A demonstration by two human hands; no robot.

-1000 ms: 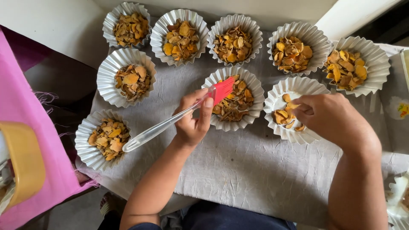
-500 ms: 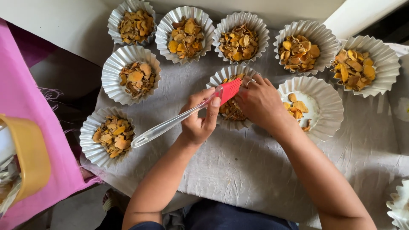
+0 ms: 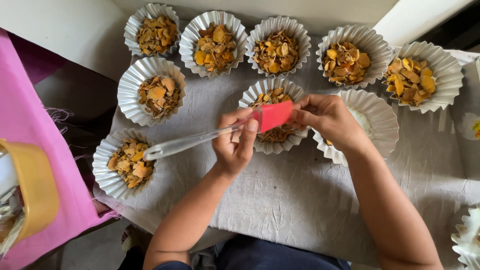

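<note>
Your left hand (image 3: pixel 234 142) grips the brush (image 3: pixel 220 131); your right hand (image 3: pixel 327 120) pinches its red head (image 3: pixel 274 115). Tugging could tip the filled cup (image 3: pixel 272 116) at twelve o'clock.

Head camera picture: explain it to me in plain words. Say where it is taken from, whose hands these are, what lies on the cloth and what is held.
The picture comes from a camera worn on a person's head, looking down at their own two bare hands. There is no machine here.

A grey cloth covers the surface. On it stand fluted white cups, most filled with dried orange-brown slices.

The left hand has its grip on a brush with a clear handle and a red head. The right hand touches the red head with its fingertips, over the middle cup. Behind that hand stands a cup that looks nearly empty.
</note>
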